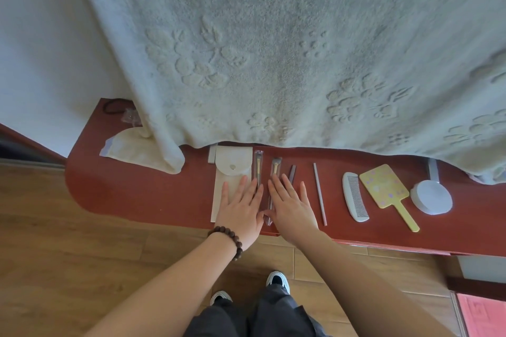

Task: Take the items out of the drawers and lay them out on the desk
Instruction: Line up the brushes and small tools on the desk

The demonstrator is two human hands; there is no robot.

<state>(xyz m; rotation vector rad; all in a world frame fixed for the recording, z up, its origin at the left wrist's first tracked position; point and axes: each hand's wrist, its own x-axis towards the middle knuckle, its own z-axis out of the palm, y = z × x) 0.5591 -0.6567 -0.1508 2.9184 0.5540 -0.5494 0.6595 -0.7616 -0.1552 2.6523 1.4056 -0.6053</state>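
Observation:
Items lie in a row on the red-brown desk (pixel 142 191). My left hand (pixel 241 208), with a bead bracelet at the wrist, lies flat with straight fingers on a cream snap pouch (pixel 232 169) and a wrapped brush (pixel 258 169). My right hand (pixel 290 205) lies flat beside it, covering the lower part of a second wrapped brush (pixel 276 167) and a purple stick (pixel 292 172). To the right lie a thin pink stick (pixel 319 194), a white comb (pixel 354 197), a yellow hand mirror (pixel 384 186) and a round white mirror (pixel 431 197).
A large cream embossed blanket (pixel 273 49) hangs over the back of the desk. At the left lie a folded cream cloth (pixel 137 148), a black hair tie (pixel 112 107) and a small clear bag (pixel 131 116). Wooden floor (pixel 82 241) lies below the desk edge.

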